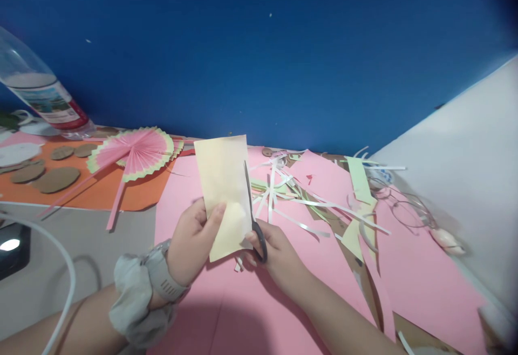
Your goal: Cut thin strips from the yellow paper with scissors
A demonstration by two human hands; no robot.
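My left hand (193, 243) pinches the lower left part of a pale yellow sheet of paper (225, 182) and holds it upright above a pink sheet (324, 258). A watch and a grey scrunchie sit on that wrist. My right hand (274, 252) grips black-handled scissors (251, 210). Their blades point up along the yellow paper's right edge and look nearly closed.
A pink folded paper fan (135, 152) lies on an orange sheet (101, 193) with brown cardboard discs (54, 178). A plastic bottle (38, 93) stands at far left. White and green paper strips (307, 204) and glasses (404, 209) lie to the right. A blue wall stands behind.
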